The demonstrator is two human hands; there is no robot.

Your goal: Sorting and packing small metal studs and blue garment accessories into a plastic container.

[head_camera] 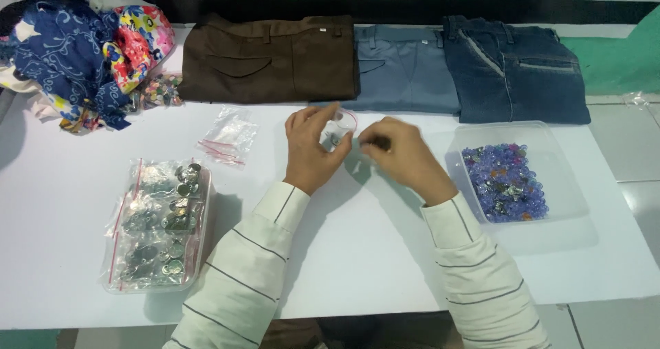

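Right at the centre, we hold a small clear zip bag [339, 130] just above the white table [371, 253], a few dark bits inside it. Our left hand [313, 149] pinches the bag's near side, fingers curled round it; our right hand [402, 156] meets it from the other side, fingertips closed on something small and blurred, and we cannot tell what. Beyond the hands, three folded trousers line the far edge: brown [268, 59], grey-blue [402, 67], dark denim [512, 67]. Left of us, spare empty bags [228, 137] and a tray of filled bags [158, 228]. To the right sits a clear tub of purple beads [507, 180]. A heap of patterned cloth [82, 57] fills the far left corner. Tiled floor [632, 143] shows past the right edge.
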